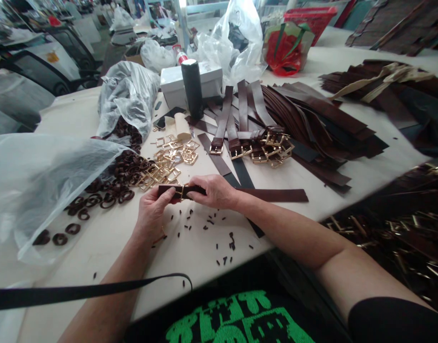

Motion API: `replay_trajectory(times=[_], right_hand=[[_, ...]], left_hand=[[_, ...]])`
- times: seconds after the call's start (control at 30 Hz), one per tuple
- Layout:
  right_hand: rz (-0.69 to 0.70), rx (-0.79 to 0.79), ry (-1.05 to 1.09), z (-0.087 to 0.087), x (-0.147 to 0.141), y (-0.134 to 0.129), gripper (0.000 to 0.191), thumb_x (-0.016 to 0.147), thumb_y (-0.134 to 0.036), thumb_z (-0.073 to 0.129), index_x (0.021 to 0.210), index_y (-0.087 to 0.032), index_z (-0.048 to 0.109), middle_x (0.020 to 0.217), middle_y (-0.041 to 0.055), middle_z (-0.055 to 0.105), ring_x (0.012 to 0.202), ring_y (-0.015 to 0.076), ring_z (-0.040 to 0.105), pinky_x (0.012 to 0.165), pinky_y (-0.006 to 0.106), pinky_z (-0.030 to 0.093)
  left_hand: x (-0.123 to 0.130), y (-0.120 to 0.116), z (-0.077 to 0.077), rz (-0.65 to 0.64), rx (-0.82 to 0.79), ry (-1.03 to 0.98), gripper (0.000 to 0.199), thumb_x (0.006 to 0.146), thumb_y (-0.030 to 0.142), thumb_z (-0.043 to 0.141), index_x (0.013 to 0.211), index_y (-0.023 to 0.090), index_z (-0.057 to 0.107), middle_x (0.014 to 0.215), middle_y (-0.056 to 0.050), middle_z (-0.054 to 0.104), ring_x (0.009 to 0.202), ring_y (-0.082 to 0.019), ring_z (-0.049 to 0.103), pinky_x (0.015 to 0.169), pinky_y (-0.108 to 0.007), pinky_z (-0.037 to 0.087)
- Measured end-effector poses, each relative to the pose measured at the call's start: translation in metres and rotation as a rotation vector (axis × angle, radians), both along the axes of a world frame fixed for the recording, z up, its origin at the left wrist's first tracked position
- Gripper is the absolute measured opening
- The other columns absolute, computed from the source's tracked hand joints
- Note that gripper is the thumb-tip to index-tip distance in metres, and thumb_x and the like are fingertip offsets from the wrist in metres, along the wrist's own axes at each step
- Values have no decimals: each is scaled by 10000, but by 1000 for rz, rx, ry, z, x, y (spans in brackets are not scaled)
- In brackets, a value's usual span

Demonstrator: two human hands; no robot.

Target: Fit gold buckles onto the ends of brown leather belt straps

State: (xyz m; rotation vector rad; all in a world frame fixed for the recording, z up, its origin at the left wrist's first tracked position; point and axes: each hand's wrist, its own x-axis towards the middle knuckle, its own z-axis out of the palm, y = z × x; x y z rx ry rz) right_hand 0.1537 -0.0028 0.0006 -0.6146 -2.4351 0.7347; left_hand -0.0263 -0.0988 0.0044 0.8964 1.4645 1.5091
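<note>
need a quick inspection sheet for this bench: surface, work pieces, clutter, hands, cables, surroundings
surface: pale tabletop, small dark bits scattered near the front edge
work pieces: brown strap with gold buckle in hand; loose buckles, brown rings, buckled straps and stacked straps around it
clutter: dark cylinder, white box, plastic bags, red basket
hands: left hand grips the strap's short end left of the buckle, right hand grips it right of the buckle
cables: nothing certain; black band at lower left may be strap or cord
surroundings: mesh-back chairs at upper left, dark heap with gold-coloured metal at lower right
</note>
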Motion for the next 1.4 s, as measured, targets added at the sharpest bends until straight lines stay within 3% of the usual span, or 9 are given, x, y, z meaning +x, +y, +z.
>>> replay_trajectory(times=[0.27, 0.7, 1.03, 1.4], right_hand=[[10, -37, 80, -6, -1, 0, 152, 951, -304, 616, 942, -158, 660, 854, 40, 697, 766, 145, 612, 706, 240, 405], [52, -206, 182, -8, -8, -2, 72, 956, -202, 598, 912, -156, 632, 646, -43, 614, 604, 93, 542, 644, 204, 392], [-7, -111, 180, -10, -10, -1, 127, 960, -221, 592, 1002, -135, 676, 809, 21, 679, 725, 123, 607, 692, 218, 421], [-15, -106, 117, -7, -6, 1, 134, 943, -223, 597, 1007, -146, 687, 884, 45, 711, 805, 145, 632, 742, 239, 430]], left_hand=[[6, 4, 5, 1, -94, -260, 394, 521, 378, 930, 755, 155, 705, 703, -3, 670, 565, -89, 574, 544, -192, 473], [11, 4, -4, -62, -175, -173, 386, 563, 371, 918, 796, 131, 725, 685, -18, 669, 579, -94, 556, 525, -189, 422], [23, 8, 10, 146, -77, -387, 446, 507, 304, 921, 829, 135, 663, 725, 15, 674, 548, -73, 569, 501, -162, 466], [11, 5, 12, 51, -197, -484, 446, 488, 203, 904, 858, 100, 678, 778, -19, 699, 596, -88, 623, 526, -158, 518]])
